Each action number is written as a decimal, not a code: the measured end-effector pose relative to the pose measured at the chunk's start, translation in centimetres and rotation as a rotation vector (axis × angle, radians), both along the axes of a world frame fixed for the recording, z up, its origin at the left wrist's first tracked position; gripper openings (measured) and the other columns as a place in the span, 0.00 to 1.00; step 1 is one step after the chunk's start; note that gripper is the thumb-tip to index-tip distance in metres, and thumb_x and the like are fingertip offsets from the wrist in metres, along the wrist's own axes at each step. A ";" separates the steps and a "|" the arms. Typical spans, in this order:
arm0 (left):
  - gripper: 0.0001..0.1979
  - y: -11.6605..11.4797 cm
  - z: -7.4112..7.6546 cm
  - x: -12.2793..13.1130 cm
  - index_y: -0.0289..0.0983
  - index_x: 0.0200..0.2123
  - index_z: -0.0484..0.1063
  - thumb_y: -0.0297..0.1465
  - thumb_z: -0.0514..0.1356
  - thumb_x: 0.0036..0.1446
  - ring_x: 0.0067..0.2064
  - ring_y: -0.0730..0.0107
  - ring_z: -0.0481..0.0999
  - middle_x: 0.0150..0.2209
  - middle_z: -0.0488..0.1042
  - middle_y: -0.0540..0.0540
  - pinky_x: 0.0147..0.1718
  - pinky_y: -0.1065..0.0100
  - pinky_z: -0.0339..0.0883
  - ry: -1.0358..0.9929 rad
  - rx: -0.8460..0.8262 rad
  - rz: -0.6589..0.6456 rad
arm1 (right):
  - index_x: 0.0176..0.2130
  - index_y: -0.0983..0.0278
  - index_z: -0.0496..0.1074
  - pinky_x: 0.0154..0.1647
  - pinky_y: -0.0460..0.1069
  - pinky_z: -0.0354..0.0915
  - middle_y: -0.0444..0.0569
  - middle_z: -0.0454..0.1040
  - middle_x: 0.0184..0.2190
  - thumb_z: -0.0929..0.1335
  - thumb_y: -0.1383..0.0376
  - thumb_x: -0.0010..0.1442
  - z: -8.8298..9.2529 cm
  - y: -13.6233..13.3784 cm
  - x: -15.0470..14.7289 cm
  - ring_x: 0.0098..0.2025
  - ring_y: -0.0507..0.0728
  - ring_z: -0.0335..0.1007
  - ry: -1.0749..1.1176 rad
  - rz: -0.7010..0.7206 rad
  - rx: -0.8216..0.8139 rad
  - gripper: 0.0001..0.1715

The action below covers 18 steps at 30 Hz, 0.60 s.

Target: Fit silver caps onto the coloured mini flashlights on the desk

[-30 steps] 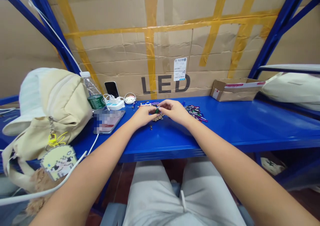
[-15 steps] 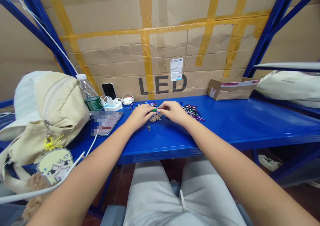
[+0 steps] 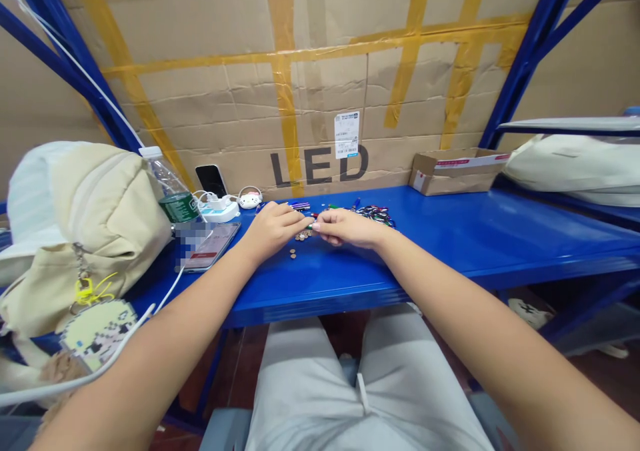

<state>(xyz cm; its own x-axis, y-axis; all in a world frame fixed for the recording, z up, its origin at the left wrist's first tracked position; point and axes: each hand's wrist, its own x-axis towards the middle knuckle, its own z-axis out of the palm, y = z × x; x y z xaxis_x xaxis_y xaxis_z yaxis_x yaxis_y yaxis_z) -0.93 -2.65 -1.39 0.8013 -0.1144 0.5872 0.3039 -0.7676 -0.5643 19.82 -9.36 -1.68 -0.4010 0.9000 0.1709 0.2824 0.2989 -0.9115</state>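
My left hand (image 3: 273, 230) and my right hand (image 3: 345, 227) meet over the blue table, fingertips almost touching. Between them is a small slim green piece (image 3: 310, 226), mostly covered by the fingers; both hands pinch it. Just below the fingertips lies a cluster of small round coin-like discs (image 3: 303, 236), partly hidden, and a couple of loose discs (image 3: 293, 254) sit nearer the front edge. Behind my right hand is a pile of slender shiny coloured pieces (image 3: 376, 215). Several purple slender pieces (image 3: 301, 206) rest beyond my left hand.
At the left are a cream bag (image 3: 107, 194), a water bottle (image 3: 175, 198), a phone lying flat (image 3: 220, 244) with a white cable, and a white power strip (image 3: 223, 212). An open cardboard box (image 3: 455, 174) stands at the back right. Tall cardboard (image 3: 225, 118) walls the rear.
My right hand has rolled so its fingers curl under more, and the green piece shows less. The whole view has shifted slightly; the discs are more covered.
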 end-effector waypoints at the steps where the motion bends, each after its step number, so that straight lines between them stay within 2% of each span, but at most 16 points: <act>1: 0.11 -0.1 0.1 0.0 0.40 0.44 0.72 0.29 0.50 0.65 0.37 0.69 0.71 0.38 0.78 0.47 0.33 0.64 0.56 -0.016 0.008 -0.008 | 0.29 0.65 0.64 0.21 0.44 0.52 0.39 0.61 0.21 0.68 0.49 0.54 -0.1 0.0 0.0 0.19 0.46 0.53 0.070 0.058 -0.069 0.21; 3: 0.12 -0.3 0.1 0.0 0.41 0.44 0.72 0.29 0.50 0.65 0.37 0.69 0.71 0.38 0.78 0.47 0.33 0.64 0.56 -0.035 -0.011 -0.001 | 0.32 0.65 0.65 0.20 0.44 0.50 0.39 0.59 0.22 0.68 0.48 0.54 -0.2 0.1 -0.1 0.19 0.46 0.52 0.132 0.126 -0.160 0.23; 5: 0.12 -0.2 0.0 0.3 0.40 0.44 0.73 0.32 0.50 0.65 0.37 0.68 0.71 0.38 0.78 0.46 0.34 0.64 0.58 -0.051 -0.092 0.036 | 0.32 0.65 0.64 0.21 0.45 0.51 0.39 0.59 0.22 0.64 0.48 0.59 -0.3 0.3 -0.3 0.19 0.47 0.52 0.082 0.065 -0.101 0.21; 7: 0.13 0.0 -0.1 0.6 0.38 0.45 0.73 0.34 0.50 0.65 0.38 0.66 0.72 0.40 0.77 0.44 0.36 0.64 0.61 -0.065 -0.236 0.067 | 0.30 0.64 0.63 0.25 0.46 0.54 0.42 0.62 0.22 0.58 0.52 0.64 -0.3 0.5 -0.7 0.22 0.49 0.57 -0.076 -0.101 0.150 0.20; 10: 0.16 0.3 -0.3 1.1 0.36 0.46 0.73 0.35 0.49 0.65 0.42 0.65 0.72 0.42 0.76 0.42 0.42 0.64 0.64 -0.051 -0.499 0.030 | 0.29 0.64 0.65 0.35 0.48 0.57 0.49 0.70 0.28 0.56 0.59 0.67 -0.2 0.6 -1.1 0.32 0.54 0.65 -0.473 -0.341 0.566 0.20; 12: 0.16 0.3 -0.4 1.3 0.37 0.45 0.73 0.35 0.49 0.65 0.42 0.66 0.73 0.41 0.76 0.43 0.43 0.65 0.65 -0.041 -0.611 -0.010 | 0.30 0.64 0.68 0.37 0.48 0.56 0.53 0.73 0.32 0.57 0.60 0.66 -0.2 0.4 -1.2 0.36 0.56 0.67 -0.697 -0.435 0.668 0.19; 15: 0.16 -0.1 -0.5 1.4 0.37 0.43 0.74 0.36 0.50 0.65 0.42 0.65 0.73 0.40 0.77 0.43 0.42 0.65 0.64 -0.047 -0.597 -0.017 | 0.28 0.64 0.69 0.36 0.48 0.55 0.55 0.75 0.31 0.56 0.59 0.67 -0.1 0.1 -1.5 0.35 0.57 0.69 -0.784 -0.506 0.657 0.22; 18: 0.16 -0.7 -0.3 1.3 0.36 0.44 0.74 0.36 0.50 0.65 0.41 0.64 0.73 0.41 0.77 0.41 0.40 0.63 0.62 -0.095 -0.428 0.085 | 0.21 0.63 0.65 0.35 0.48 0.56 0.50 0.72 0.23 0.53 0.58 0.68 -0.2 0.0 -2.1 0.30 0.55 0.67 -0.573 -0.508 0.589 0.29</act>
<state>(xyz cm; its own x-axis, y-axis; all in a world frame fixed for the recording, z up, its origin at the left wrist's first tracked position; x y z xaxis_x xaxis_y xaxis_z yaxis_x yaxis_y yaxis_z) 0.41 -3.35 -1.70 0.7373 0.2187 0.6392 0.4112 -0.8960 -0.1678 17.68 -9.41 -1.84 -0.1502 0.8214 0.5502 0.8596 0.3835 -0.3378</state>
